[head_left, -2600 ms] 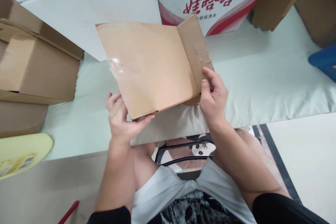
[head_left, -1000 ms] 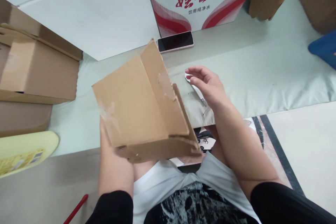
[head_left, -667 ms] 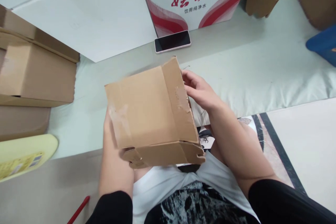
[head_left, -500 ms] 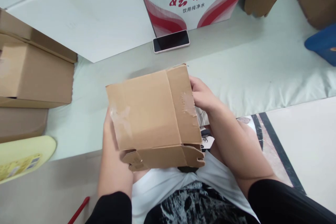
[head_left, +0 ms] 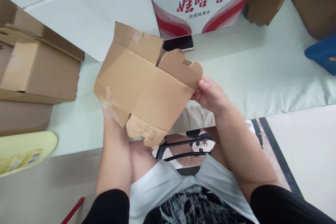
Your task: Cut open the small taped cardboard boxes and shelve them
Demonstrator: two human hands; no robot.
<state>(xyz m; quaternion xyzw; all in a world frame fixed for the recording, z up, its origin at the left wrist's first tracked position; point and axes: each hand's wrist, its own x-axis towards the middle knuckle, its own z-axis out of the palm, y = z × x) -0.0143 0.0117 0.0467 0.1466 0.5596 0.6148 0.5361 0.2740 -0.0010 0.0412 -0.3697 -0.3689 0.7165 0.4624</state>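
A brown cardboard box (head_left: 143,77) hangs between my hands, tilted and partly unfolded, with notched end flaps at its right and bottom. Clear tape remnants cling to its lower left edge. My right hand (head_left: 208,92) pinches the corner of the right flap between thumb and fingers. At the left edge my left hand (head_left: 107,112) grips the box from beneath; the cardboard hides most of its fingers. Behind the box's upper right part lies a black-screened phone (head_left: 181,43) on the pale green cloth (head_left: 249,66).
A white carton (head_left: 210,3) with red lettering stands at the back, beside a plain white box (head_left: 78,21). Brown cardboard boxes (head_left: 52,70) are stacked at left, above a yellow container (head_left: 26,152). A blue object (head_left: 324,54) is at right. A panda-print bag (head_left: 189,147) shows over my lap.
The box has been turned and raised away from me, so its notched flaps now show at right and bottom. My right hand has shifted to a flap corner. The panda print is more exposed.
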